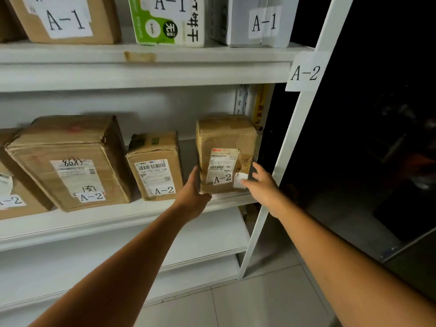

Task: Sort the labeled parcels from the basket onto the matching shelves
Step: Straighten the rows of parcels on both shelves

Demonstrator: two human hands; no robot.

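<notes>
While upright on the shelf (118, 218), parcel (225, 138) between left hand (195, 192) and right hand (262, 185).

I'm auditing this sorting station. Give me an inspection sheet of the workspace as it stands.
Surface: white A-2 shelf, parcels in a row.
Job's things: brown parcel labelled A-2 upright at the right end; other A-2 parcels to its left; A-1 parcels above.
Clutter: brown tape strip on upper shelf edge.
Grippers: left hand flat against the parcel's left side; right hand touches its lower right corner.
Cables: nothing seen.
Surroundings: A-2 tag on the upright; tiled floor.
</notes>
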